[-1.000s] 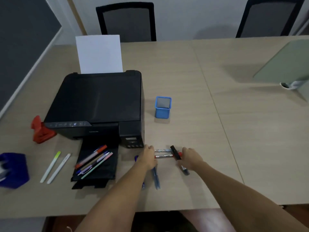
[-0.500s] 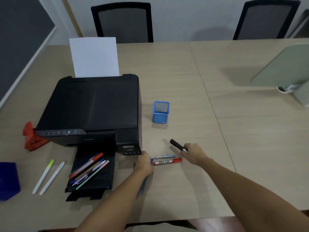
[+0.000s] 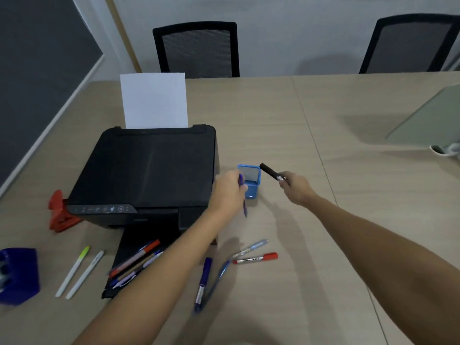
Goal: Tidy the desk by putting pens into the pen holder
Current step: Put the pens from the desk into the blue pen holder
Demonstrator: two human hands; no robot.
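- At the far left of the frame, low down, a dark blue box (image 3: 18, 275) is seen. It is not the holder for this job, as far as can be told.
- Just right of it, two pale pens (image 3: 79, 271) are left lying on the desk (image 3: 348, 245). One has a yellow-green tip.
- In the lower left middle, a bunch of pens (image 3: 135, 263) is left on the black tray (image 3: 149, 237) of the printer (image 3: 149, 170).
- A red thing (image 3: 58, 212) is seen beside the printer. What it is cannot be told.
- In the lower middle, four pens are left on the desk: a purple pen (image 3: 202, 282), a blue pen (image 3: 217, 277), a clear pen (image 3: 250, 248) and a red marker (image 3: 256, 258).
- In the middle, a purple-blue pen (image 3: 242, 195) is gripped in the left hand (image 3: 227, 192). It is held just beside the holder (image 3: 249, 181), not yet inside.
- The holder is a small blue cup. No pens can be seen inside it.
- Just right of the holder, a black marker (image 3: 271, 171) is gripped in the right hand (image 3: 296, 188). Its tip is close to the rim.
- The job looks only just begun. Two pens are about to be dropped in, and many are still to be picked up.
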